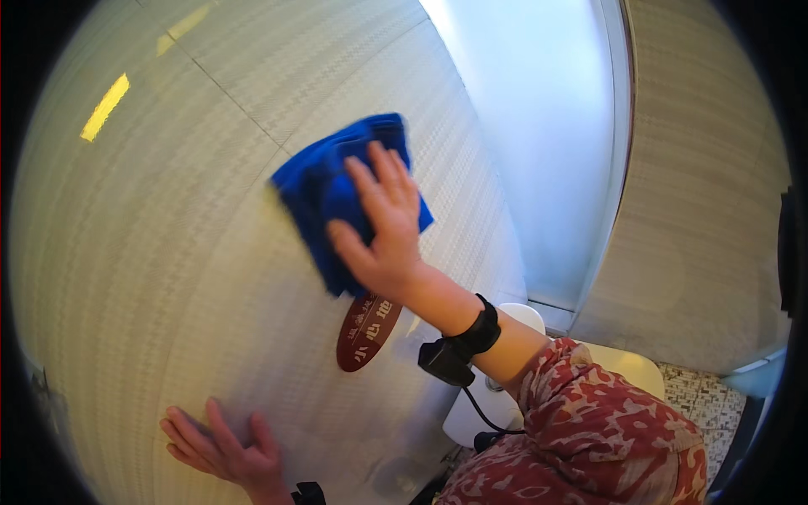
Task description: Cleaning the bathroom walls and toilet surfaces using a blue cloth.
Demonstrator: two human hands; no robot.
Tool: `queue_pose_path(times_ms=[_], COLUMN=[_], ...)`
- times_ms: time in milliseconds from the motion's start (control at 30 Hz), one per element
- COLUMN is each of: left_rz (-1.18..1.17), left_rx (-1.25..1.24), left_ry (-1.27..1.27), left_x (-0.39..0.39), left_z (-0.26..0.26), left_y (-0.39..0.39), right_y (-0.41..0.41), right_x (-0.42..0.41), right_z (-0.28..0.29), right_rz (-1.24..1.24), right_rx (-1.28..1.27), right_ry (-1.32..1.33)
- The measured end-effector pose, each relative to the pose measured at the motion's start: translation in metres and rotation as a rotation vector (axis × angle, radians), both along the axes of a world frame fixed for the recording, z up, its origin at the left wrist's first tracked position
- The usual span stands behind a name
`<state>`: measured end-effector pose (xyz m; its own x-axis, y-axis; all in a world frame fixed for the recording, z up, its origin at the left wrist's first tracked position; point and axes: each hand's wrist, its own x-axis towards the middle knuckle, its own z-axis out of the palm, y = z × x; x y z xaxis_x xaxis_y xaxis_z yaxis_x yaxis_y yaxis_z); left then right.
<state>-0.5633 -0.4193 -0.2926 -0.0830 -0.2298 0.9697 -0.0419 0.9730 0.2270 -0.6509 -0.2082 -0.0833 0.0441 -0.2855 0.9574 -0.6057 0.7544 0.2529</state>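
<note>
My right hand (385, 221) presses a folded blue cloth (334, 196) flat against a pale, textured tiled wall (208, 252), its fingers spread over the cloth. Just below the cloth is a dark red oval sign (369, 331) bearing writing; the cloth and my wrist overlap its upper end. My left hand (224, 445) is at the lower left, fingers apart, resting on or close to the wall with nothing in it. A black strap with a small box is on my right wrist, and a cable runs from it.
A frosted glass pane (536, 126) in a frame is to the right of the wall. A white toilet (480, 410) is partly hidden below my right forearm. Mosaic floor tiles (707, 410) show at the lower right, beneath another pale wall (701, 189).
</note>
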Motion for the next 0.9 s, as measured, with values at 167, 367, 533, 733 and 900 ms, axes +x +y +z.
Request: queue_pose_path(times_ms=[167, 367, 533, 733, 900], left_rz=[-0.015, -0.068, -0.065, -0.07, -0.042], left_rx=[0.002, 0.02, -0.006, -0.018, -0.02], left_ry=[-0.021, -0.018, -0.02, 0.026, 0.013], left_x=[-0.028, -0.081, -0.108, -0.115, -0.107], left_z=[0.022, 0.065, 0.067, 0.05, 0.028], left_y=[-0.037, -0.056, -0.056, -0.033, -0.02], right_y=[0.005, 0.102, 0.078, 0.065, 0.122], right_x=[-0.041, -0.097, -0.082, -0.027, -0.045], right_z=[0.018, -0.012, -0.089, -0.172, -0.181], right_rz=[-0.025, -0.222, -0.229, -0.064, 0.003], right_rx=[0.068, -0.194, -0.078, 0.507, 0.775], right_ry=[-0.069, -0.109, -0.257, -0.476, -0.412])
